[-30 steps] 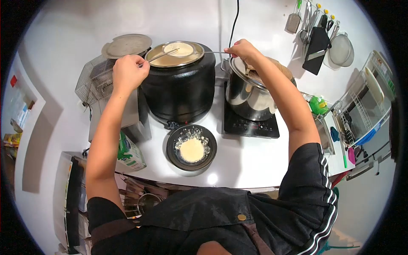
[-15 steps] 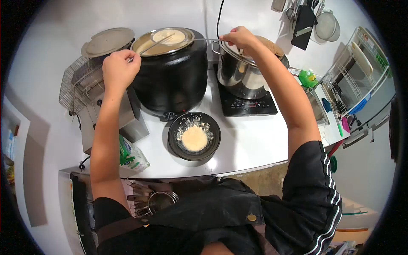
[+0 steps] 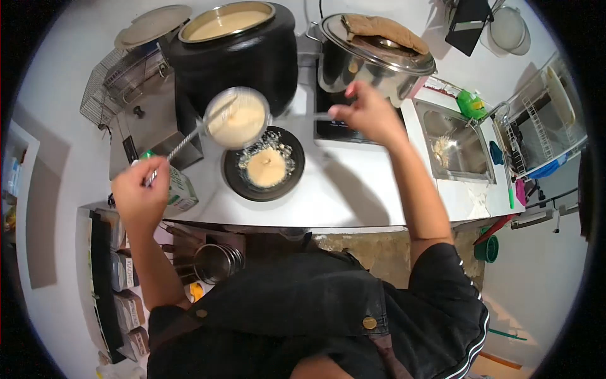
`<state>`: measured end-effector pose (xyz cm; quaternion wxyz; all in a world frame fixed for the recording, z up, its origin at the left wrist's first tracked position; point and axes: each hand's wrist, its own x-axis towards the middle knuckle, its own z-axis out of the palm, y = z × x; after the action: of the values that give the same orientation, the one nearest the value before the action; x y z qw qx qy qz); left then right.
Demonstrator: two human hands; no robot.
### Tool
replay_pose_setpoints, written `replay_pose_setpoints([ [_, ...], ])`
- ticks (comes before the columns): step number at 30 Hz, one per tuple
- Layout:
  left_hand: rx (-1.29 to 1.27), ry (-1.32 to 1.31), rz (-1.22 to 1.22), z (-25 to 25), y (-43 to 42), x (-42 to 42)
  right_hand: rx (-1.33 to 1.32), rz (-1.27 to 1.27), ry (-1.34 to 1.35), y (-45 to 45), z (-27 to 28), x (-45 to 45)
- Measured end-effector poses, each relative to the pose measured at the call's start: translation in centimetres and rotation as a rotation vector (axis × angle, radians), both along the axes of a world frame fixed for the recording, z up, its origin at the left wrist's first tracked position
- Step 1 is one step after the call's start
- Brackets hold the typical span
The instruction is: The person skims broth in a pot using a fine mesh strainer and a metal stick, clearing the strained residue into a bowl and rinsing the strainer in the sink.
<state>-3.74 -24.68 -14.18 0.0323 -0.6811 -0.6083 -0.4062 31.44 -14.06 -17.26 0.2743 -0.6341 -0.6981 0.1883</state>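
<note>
My left hand (image 3: 142,189) is closed on the twisted metal handle of a utensil (image 3: 183,144), whose far end lies in a round strainer (image 3: 237,118). Pale, creamy stuff fills the strainer. Blurred by motion, my right hand (image 3: 372,117) pinches the strainer's long thin handle. The strainer hangs above the back left rim of a black bowl (image 3: 265,194), which holds a pale mixture with crumbly bits round its sides. Behind stands a large black pot (image 3: 237,69) with creamy liquid inside.
A lidded steel pot (image 3: 379,60) with a brown cloth on top stands on a black induction cooker (image 3: 353,131). The sink (image 3: 456,142) is at the right. A green and white package (image 3: 180,189) lies by my left hand. Wire baskets (image 3: 120,85) stand at the left.
Both hands have brought the strainer and the utensil from over the black pot down towards me, to above the bowl. The camera view has also shifted.
</note>
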Motion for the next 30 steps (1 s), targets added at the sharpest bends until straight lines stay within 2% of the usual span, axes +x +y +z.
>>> replay_pose_setpoints([
  [2, -0.060, -0.014, 0.038, -2.6, -2.0, 1.2, 0.036, -0.031, -0.167, -1.3, -3.7, 0.0],
  [4, -0.120, -0.029, 0.064, -4.8, -3.2, 2.8, -0.129, -0.023, -0.069, -2.4, -5.5, 0.7],
  [6, -0.129, -0.134, 0.098, -6.6, -3.8, 5.2, -0.191, -0.056, -0.020, -3.5, -6.9, 2.5],
  [8, -0.141, -0.082, 0.069, -6.7, -3.9, 9.2, -0.183, -0.061, 0.097, -5.0, -7.5, 6.0],
  [10, -0.203, -0.165, 0.031, -6.5, -3.8, 14.3, -0.222, -0.095, 0.192, -6.9, -7.1, 10.7],
  [11, -0.149, -0.215, -0.020, -6.8, -3.5, 17.1, -0.213, -0.138, 0.219, -7.6, -7.4, 13.4],
  [14, -0.112, -0.246, -0.275, -8.3, -1.9, 24.2, -0.208, -0.249, 0.391, -10.4, -8.0, 23.4],
  [16, -0.227, -0.372, -0.352, -10.8, -0.5, 28.9, -0.096, -0.325, 0.563, -12.6, -8.5, 30.0],
  [17, -0.277, -0.444, -0.391, -11.9, 0.0, 31.5, -0.047, -0.336, 0.545, -13.5, -9.4, 33.9],
  [19, -0.334, -0.541, -0.457, -13.8, 0.5, 36.5, -0.008, -0.518, 0.419, -15.1, -9.5, 39.4],
  [20, -0.344, -0.562, -0.485, -14.7, 0.5, 38.6, 0.012, -0.610, 0.273, -15.5, -9.8, 41.7],
  [22, -0.355, -0.694, -0.570, -17.0, 0.4, 41.7, -0.018, -0.865, -0.220, -15.5, -7.7, 42.3],
  [23, -0.350, -0.699, -0.573, -18.1, 0.5, 42.5, -0.012, -0.866, -0.224, -14.9, -7.7, 42.9],
  [25, -0.425, -0.752, -0.576, -19.8, -0.6, 43.2, 0.106, -0.913, -0.584, -12.8, -8.9, 44.5],
  [26, -0.422, -0.755, -0.577, -20.1, -1.1, 43.0, 0.109, -0.914, -0.587, -11.5, -9.6, 45.5],
  [28, -0.403, -0.644, -0.535, -20.5, -2.2, 41.6, 0.144, -0.773, -0.858, -8.7, -9.9, 47.4],
  [29, -0.397, -0.645, -0.534, -20.9, -2.7, 40.7, 0.150, -0.772, -0.857, -7.4, -9.5, 48.0],
  [30, -0.443, -0.621, -0.476, -21.5, -3.0, 39.6, 0.110, -0.739, -0.973, -6.1, -8.9, 48.4],
])
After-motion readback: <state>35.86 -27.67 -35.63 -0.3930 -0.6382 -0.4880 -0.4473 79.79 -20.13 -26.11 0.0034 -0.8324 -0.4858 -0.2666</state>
